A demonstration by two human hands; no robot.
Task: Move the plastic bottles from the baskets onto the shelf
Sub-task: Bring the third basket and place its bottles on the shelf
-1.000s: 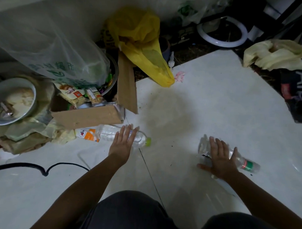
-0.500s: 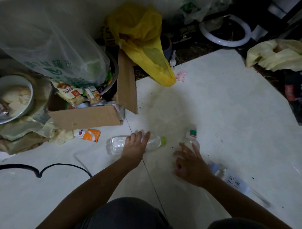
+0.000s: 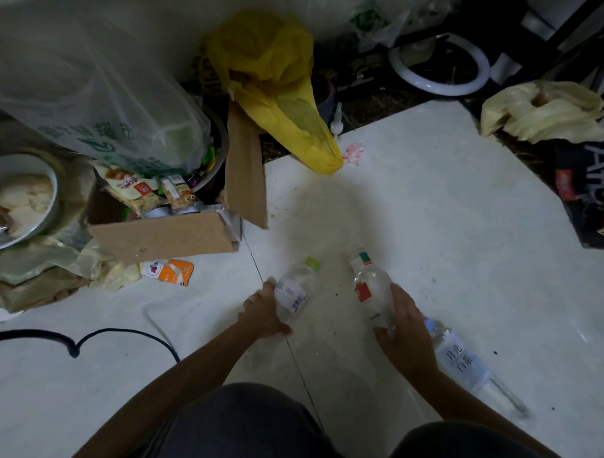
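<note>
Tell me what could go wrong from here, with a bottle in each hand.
1. The left hand grips the green-capped bottle and the right hand grips the red-labelled bottle by their lower halves. The thin clear plastic may slip or buckle.
2. A third bottle lies on the floor right beside the right wrist, and pulling back could send it rolling.
3. The black cable loops across the floor near the left arm and could snag it on rising.

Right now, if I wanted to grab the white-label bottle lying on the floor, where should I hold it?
Hold the lying bottle around its labelled middle, coming down from above with fingers wrapped across its length: it lies flat, and that part looks straight and wide. Come from its right side, because the right hand, gripping the red-labelled bottle, and its arm crowd the left.
</note>
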